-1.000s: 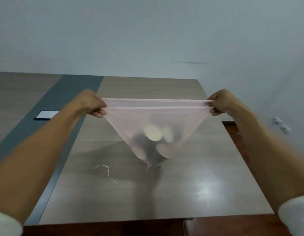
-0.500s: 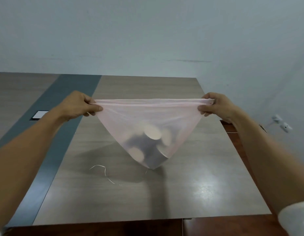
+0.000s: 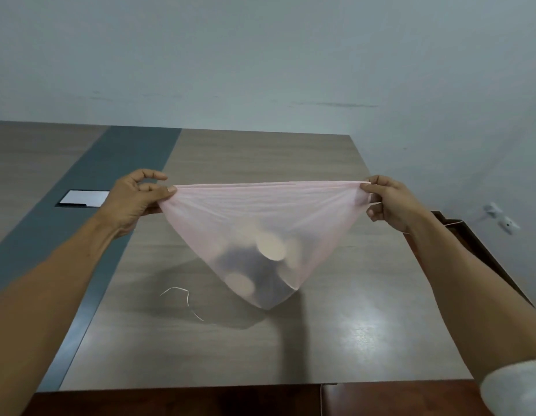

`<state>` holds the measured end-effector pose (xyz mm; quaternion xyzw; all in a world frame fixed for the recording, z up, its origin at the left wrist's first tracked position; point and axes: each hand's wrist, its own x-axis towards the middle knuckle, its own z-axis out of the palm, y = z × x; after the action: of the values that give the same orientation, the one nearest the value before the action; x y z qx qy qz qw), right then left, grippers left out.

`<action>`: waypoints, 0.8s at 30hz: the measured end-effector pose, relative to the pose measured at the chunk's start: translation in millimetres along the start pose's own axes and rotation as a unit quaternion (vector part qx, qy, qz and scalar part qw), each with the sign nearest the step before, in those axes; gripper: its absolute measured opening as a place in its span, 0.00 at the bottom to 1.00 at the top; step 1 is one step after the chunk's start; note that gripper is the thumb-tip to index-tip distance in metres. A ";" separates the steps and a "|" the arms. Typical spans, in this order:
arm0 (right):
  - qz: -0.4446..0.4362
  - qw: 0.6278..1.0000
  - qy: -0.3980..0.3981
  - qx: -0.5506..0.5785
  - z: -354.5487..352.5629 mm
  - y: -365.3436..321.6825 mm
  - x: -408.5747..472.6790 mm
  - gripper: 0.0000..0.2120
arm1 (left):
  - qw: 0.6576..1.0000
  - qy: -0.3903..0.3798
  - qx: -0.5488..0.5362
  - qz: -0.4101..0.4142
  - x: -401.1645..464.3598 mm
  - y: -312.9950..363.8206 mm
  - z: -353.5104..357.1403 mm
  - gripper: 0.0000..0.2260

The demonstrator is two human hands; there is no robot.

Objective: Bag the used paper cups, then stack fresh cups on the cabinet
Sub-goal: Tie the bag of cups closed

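Left hand: we are pinching one end of the pink bag's (image 3: 260,223) mouth with our left hand (image 3: 134,199), thumb and forefinger pressed together on the film while the other fingers are curling loosely above it.
Right hand: we are gripping the opposite end with our right hand (image 3: 390,202), thumb and forefinger closed on a gathered corner and the lower fingers folded under.
Bag: it is hanging between our hands, its top edge pulled taut and nearly level, its body sagging to a point below and between them, over the table (image 3: 336,340); we cannot tell whether the tip is touching the tabletop.
Used cups: the used paper cups (image 3: 260,265) are lying in the bag's bottom, below the midpoint between our hands.
Change from earlier: our left fingers are now lifting off the film, where half a second ago they were wrapped around it; the bag's tip is sitting a little further toward our right hand.
Hard to make out: through the film the cups are showing only as pale discs and a dark mass, so we cannot count them.
Also in view: a thin white string (image 3: 185,298) is lying on the table below our left hand.
Cut off: our right sleeve (image 3: 516,385) is running out of the picture at the corner.
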<state>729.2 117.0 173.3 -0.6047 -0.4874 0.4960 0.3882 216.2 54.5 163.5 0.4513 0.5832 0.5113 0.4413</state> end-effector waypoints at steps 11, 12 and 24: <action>0.021 0.985 0.091 -0.142 11.1 1.4 3.5 0.07 | 0.998 0.031 0.041 0.048 -1.4 1.1 4.3 0.14; 0.007 0.968 0.125 -0.216 17.9 2.5 3.8 0.10 | 0.998 0.030 0.043 0.047 -2.0 0.4 6.1 0.14; -0.224 0.845 -0.131 -0.467 194.3 11.4 -16.3 0.11 | 0.998 0.028 0.037 0.045 -14.6 -4.9 13.4 0.13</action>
<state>540.9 95.8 126.0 -0.5180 -0.8302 0.1838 0.0926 231.9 42.5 158.2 0.4784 0.5932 0.5213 0.3840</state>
